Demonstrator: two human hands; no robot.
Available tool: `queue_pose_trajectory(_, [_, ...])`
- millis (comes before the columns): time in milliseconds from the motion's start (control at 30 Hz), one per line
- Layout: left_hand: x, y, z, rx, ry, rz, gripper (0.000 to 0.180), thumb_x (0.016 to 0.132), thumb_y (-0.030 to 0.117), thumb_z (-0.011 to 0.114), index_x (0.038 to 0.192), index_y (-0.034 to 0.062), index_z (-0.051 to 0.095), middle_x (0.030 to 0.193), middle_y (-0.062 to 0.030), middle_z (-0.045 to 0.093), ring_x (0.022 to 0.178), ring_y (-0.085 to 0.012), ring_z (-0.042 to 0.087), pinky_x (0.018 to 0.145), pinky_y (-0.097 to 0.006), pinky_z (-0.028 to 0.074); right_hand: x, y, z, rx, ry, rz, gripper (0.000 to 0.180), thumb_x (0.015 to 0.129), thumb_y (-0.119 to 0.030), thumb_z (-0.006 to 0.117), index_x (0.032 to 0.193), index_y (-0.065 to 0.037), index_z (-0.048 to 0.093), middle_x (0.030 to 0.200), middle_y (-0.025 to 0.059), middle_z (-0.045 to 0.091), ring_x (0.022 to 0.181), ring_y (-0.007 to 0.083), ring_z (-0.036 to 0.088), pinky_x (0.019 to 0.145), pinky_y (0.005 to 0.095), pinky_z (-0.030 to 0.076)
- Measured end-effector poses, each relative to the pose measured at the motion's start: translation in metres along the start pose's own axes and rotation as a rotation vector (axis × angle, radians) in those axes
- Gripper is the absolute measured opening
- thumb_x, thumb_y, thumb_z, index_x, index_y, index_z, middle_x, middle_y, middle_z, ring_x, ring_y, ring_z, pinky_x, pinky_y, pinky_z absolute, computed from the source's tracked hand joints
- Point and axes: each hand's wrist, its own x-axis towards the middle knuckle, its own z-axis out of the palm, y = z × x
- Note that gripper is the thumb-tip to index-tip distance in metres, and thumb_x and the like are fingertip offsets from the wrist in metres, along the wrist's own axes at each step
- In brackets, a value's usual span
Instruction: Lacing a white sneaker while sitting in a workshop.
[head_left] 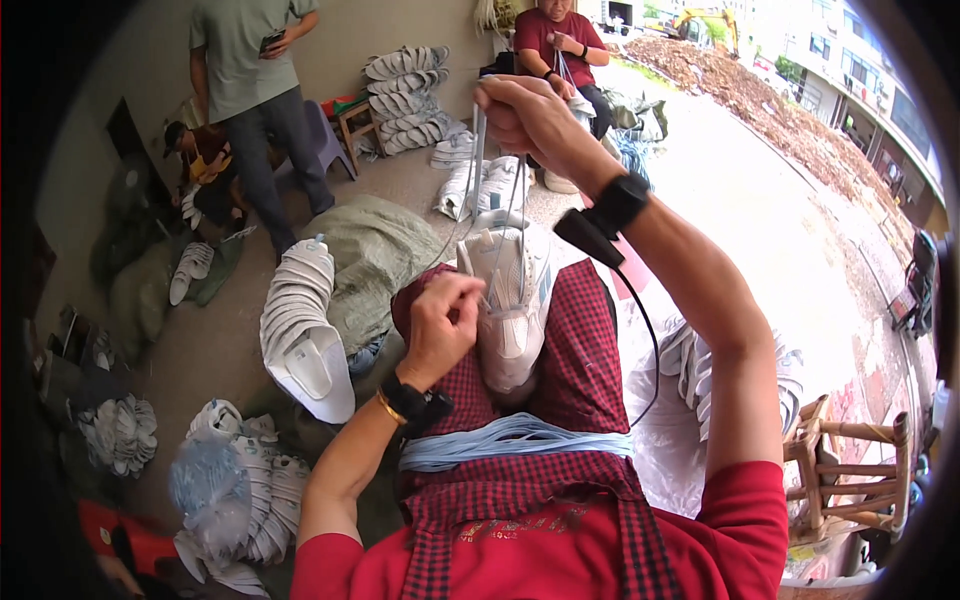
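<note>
A white sneaker (511, 340) with pale grey-blue parts is held between my knees, its toe toward me. My right hand (535, 118) is raised well above and beyond it, fingers closed on a light blue shoelace (480, 150). Strands of the lace hang from that hand to the shoe's eyelets. Close to the left side of the shoe is my left hand (443, 318), its fingers curled together and slightly blurred; what they hold, if anything, cannot be made out. Across my checked apron lies a bundle of light blue laces (515, 440).
Nested stacks of white shoe parts (300, 300) stand at left, beside a green sack (375, 255). More stacks (408, 95) rise at the back. A wooden stool (850, 465) is at right. One person stands at the back left; others sit working.
</note>
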Motion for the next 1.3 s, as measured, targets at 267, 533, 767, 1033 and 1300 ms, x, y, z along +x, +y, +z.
queue_pose_trajectory(267, [0.062,-0.053,0.010,0.152,-0.144,-0.065,0.029,0.084,0.020,0.076,0.098,-0.0041,0.068,0.089,-0.0101,0.070,0.073,-0.0177,0.064,0.067,-0.033,0.052,-0.088,-0.050,0.078,-0.096,0.017,0.131,0.035,0.106,-0.033,0.044,0.094,-0.004,0.059,0.062,-0.0088,0.035,0.053,0.0010,0.028,0.047,0.0212,0.020])
queue_pose_trajectory(533, [0.062,-0.083,0.002,-0.195,-0.285,-0.439,0.028,0.092,0.017,0.068,0.117,0.0037,0.066,0.094,-0.0031,0.070,0.082,-0.0105,0.062,0.076,-0.030,0.052,-0.104,0.034,0.025,-0.326,0.289,0.205,0.030,0.103,-0.030,0.050,0.091,-0.004,0.060,0.072,-0.0057,0.047,0.061,0.0036,0.039,0.054,0.0215,0.032])
queue_pose_trajectory(767, [0.050,-0.090,0.020,0.075,-0.012,0.026,0.017,0.087,0.007,0.067,0.100,0.0034,0.056,0.088,-0.0122,0.061,0.076,-0.0258,0.063,0.070,-0.036,0.051,-0.104,0.101,0.040,-1.138,0.078,-0.140,0.020,0.079,-0.018,0.072,0.087,-0.002,0.062,0.083,0.0164,0.063,0.074,0.0382,0.062,0.064,0.0457,0.048])
queue_pose_trajectory(1033, [0.069,-0.073,0.037,0.286,-0.047,0.027,0.016,0.088,0.010,0.065,0.089,0.0014,0.051,0.082,-0.0202,0.056,0.078,-0.0439,0.058,0.066,-0.047,0.047,-0.114,0.107,0.025,-1.118,0.106,0.035,0.022,0.076,-0.017,0.073,0.086,-0.002,0.060,0.078,0.0138,0.060,0.071,0.0330,0.062,0.065,0.0417,0.049])
queue_pose_trajectory(1300, [0.067,-0.066,0.049,0.400,-0.025,0.074,0.015,0.096,0.019,0.054,0.092,0.0054,0.052,0.089,-0.0176,0.061,0.084,-0.0421,0.062,0.071,-0.050,0.050,-0.095,0.058,0.014,-0.226,0.280,0.248,0.037,0.104,-0.038,0.050,0.086,-0.006,0.057,0.061,-0.0062,0.042,0.055,0.0036,0.038,0.049,0.0219,0.031])
